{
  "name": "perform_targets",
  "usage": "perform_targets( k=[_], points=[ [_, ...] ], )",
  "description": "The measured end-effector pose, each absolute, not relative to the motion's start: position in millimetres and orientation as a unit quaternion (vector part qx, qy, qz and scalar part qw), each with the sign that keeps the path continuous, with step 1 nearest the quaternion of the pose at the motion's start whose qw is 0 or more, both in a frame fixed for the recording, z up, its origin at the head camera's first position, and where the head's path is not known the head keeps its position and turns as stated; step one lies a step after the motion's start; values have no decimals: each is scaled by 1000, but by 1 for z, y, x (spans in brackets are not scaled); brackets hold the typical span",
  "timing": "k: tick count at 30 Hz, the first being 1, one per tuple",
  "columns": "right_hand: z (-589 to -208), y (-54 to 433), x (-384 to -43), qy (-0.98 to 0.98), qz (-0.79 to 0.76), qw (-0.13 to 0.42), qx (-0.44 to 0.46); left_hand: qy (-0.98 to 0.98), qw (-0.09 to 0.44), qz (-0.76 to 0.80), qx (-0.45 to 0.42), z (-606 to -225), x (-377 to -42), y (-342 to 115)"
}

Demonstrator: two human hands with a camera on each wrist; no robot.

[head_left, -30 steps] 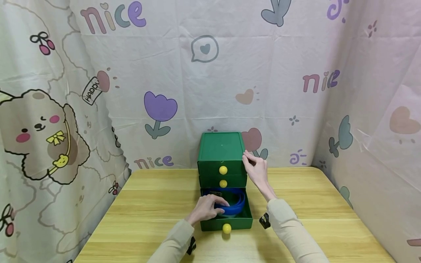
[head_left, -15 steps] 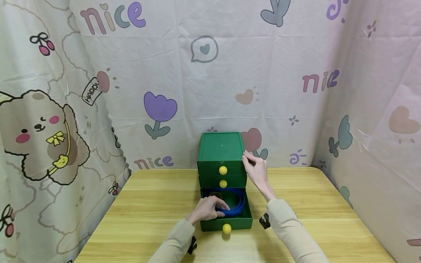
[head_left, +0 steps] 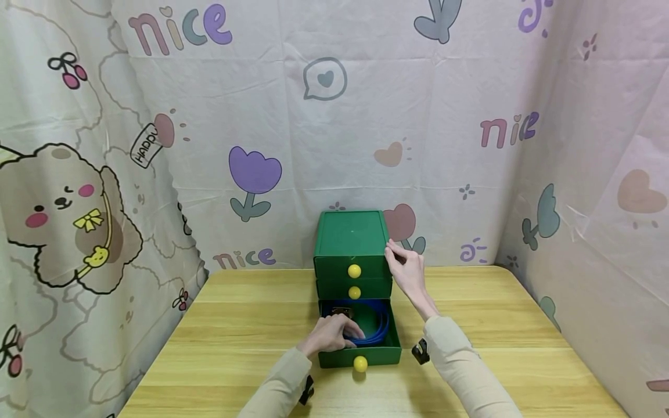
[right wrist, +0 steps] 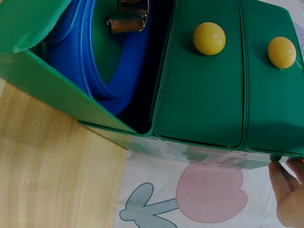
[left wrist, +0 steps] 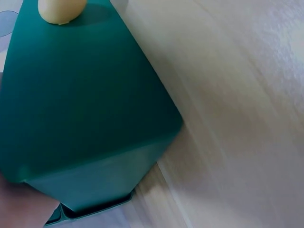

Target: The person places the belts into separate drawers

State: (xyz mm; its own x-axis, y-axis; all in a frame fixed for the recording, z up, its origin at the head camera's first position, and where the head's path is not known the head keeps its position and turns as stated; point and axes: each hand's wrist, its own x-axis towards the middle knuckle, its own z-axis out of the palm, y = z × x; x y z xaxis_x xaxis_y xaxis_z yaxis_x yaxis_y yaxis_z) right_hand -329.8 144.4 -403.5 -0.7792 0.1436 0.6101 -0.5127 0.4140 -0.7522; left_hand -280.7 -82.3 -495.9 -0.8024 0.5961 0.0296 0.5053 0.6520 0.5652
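A small green drawer cabinet [head_left: 352, 232] stands on the table with its bottom drawer [head_left: 384, 354] pulled out. A coiled blue belt [head_left: 384, 328] lies in that drawer, and its metal buckle [right wrist: 128, 23] shows in the right wrist view. My left hand [head_left: 329, 334] reaches over the drawer's left wall, thumb and fingers about the belt's near loop; its fingertips are partly hidden. With its fingertips, my right hand [head_left: 407, 273] touches the cabinet's upper right side. The left wrist view shows mostly the drawer's green front [left wrist: 90, 95].
Two upper drawers with yellow knobs [head_left: 354, 271] are closed. The bottom drawer's yellow knob [head_left: 360, 364] points toward me. The wooden table [head_left: 251, 325] ends at a printed curtain [head_left: 334, 145] behind, with more curtain on both sides.
The belt's near loop has sunk lower into the drawer, and my left hand has dipped slightly with it. My right hand and the cabinet have stayed in place.
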Motion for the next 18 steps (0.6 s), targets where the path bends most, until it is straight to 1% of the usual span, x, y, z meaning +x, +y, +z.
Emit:
perform_targets(
  k=[6, 18],
  points=[
    [-404, 144, -329, -781, 528, 313, 118, 905, 94, 291, 296, -495, -279, -81],
    [-403, 145, -329, -782, 526, 313, 119, 887, 84, 338, 304, -491, -281, -83]
  ],
)
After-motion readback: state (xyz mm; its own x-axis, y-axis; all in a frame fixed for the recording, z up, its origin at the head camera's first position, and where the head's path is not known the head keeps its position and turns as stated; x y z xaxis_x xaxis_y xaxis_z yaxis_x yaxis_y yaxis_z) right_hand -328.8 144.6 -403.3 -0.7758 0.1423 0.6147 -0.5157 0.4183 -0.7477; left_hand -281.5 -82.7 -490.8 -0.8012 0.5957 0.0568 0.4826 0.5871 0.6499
